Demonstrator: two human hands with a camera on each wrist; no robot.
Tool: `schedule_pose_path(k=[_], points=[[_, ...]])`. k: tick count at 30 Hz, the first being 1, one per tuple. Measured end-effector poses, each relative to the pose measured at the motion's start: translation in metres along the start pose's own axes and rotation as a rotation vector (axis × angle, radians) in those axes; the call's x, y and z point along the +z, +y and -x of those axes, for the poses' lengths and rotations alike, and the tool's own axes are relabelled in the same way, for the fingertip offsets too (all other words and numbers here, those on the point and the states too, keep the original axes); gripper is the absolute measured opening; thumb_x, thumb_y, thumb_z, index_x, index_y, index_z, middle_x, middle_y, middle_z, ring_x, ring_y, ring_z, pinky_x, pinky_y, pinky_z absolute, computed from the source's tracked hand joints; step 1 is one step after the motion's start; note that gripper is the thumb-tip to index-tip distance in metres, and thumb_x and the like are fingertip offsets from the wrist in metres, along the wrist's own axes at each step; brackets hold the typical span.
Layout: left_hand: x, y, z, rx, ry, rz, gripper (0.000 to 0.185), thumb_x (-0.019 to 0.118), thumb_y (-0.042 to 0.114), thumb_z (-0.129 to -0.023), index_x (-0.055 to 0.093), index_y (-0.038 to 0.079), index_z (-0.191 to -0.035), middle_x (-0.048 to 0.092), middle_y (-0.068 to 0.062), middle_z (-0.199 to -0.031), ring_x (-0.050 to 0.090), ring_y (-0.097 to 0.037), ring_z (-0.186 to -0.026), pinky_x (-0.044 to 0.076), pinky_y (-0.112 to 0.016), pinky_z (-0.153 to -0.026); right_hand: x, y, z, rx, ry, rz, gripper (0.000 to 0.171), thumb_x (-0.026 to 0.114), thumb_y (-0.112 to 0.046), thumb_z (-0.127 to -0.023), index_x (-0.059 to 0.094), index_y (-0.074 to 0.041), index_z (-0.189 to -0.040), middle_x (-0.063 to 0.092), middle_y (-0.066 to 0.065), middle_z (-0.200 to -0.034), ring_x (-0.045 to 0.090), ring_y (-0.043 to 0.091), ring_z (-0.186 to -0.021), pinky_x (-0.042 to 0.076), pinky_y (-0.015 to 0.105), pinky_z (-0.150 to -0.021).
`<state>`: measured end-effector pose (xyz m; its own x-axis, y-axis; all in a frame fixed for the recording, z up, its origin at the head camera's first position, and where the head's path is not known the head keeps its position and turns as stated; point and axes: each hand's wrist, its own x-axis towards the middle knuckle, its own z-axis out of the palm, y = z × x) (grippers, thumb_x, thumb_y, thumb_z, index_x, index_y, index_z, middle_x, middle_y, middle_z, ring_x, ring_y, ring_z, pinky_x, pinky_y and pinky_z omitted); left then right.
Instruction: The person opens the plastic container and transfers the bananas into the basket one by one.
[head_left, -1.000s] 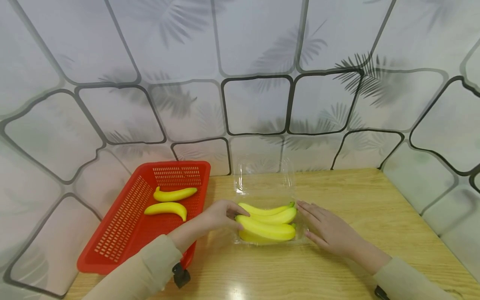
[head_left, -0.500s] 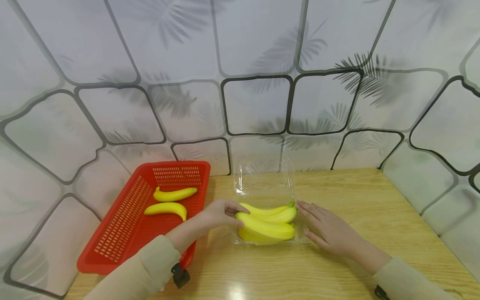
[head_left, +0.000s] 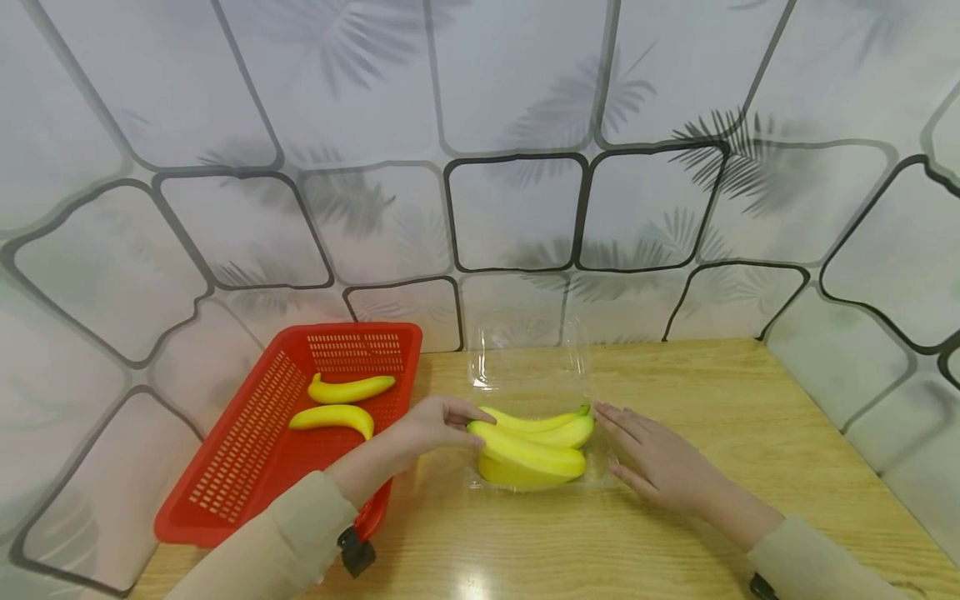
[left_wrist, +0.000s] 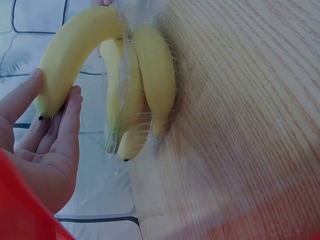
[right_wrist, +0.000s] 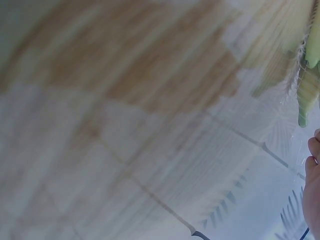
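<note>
A clear plastic clamshell box (head_left: 528, 362) stands on the wooden table (head_left: 675, 383) with its lid open towards the wall. Yellow bananas (head_left: 551, 427) lie stacked in it. My left hand (head_left: 465, 425) pinches the left end of the top banana (head_left: 528, 452), which sits tilted over the others. In the left wrist view that banana (left_wrist: 70, 52) has its tip between the thumb and fingers of my left hand (left_wrist: 52, 107), beside the other bananas (left_wrist: 142, 87) behind the plastic. My right hand (head_left: 626, 437) lies flat with straight fingers against the box's right side.
A red perforated basket (head_left: 247, 454) sits at the table's left edge with two bananas (head_left: 337, 404) in it. A patterned wall (head_left: 517, 208) closes the back and the right side. Bare wood extends right of the box and in front of it.
My left hand has drawn the top banana a little to the left, and its left end has risen slightly. The right hand has stayed put.
</note>
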<state>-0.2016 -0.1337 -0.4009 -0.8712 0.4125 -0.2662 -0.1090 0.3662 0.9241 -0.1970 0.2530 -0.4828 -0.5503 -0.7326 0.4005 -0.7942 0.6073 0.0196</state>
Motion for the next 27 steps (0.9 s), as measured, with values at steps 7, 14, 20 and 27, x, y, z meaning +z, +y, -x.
schedule_pose_path(k=[7,14,20,27], points=[[-0.001,0.003,0.003,-0.002,-0.002,0.02,0.035,0.081,0.009,-0.094,0.075,0.002,-0.128,0.077,-0.014,-0.128,0.073,-0.01,-0.104,0.06,-0.029,-0.099,0.001,0.0,0.001,0.002,0.001,0.002,0.074,0.078,-0.023,-0.094,0.047,0.004,-0.155,0.051,0.021,-0.16,0.056,0.036,-0.141,-0.002,0.016,-0.133],[-0.005,0.001,0.006,0.005,-0.005,0.033,0.036,0.08,0.01,-0.094,0.075,0.001,-0.129,0.078,-0.013,-0.125,0.073,-0.01,-0.102,0.061,-0.029,-0.099,0.0,-0.001,0.001,0.005,-0.008,-0.003,0.075,0.078,-0.022,-0.094,0.046,0.003,-0.156,0.05,0.021,-0.161,0.056,0.036,-0.141,-0.001,0.016,-0.133],[-0.008,-0.002,0.007,0.017,-0.016,0.058,0.038,0.079,0.012,-0.095,0.074,0.0,-0.131,0.079,-0.012,-0.12,0.072,-0.009,-0.1,0.06,-0.029,-0.098,-0.002,-0.001,0.0,0.019,-0.017,-0.005,0.074,0.077,-0.023,-0.095,0.045,0.003,-0.156,0.05,0.02,-0.161,0.056,0.036,-0.142,-0.003,0.015,-0.133],[-0.012,-0.001,0.009,0.008,-0.014,0.08,0.04,0.079,0.013,-0.096,0.072,0.0,-0.132,0.079,-0.012,-0.123,0.073,-0.01,-0.101,0.061,-0.031,-0.1,-0.001,-0.001,0.0,0.021,-0.015,-0.012,0.074,0.077,-0.023,-0.095,0.045,0.003,-0.157,0.049,0.02,-0.161,0.055,0.036,-0.142,-0.002,0.016,-0.133]])
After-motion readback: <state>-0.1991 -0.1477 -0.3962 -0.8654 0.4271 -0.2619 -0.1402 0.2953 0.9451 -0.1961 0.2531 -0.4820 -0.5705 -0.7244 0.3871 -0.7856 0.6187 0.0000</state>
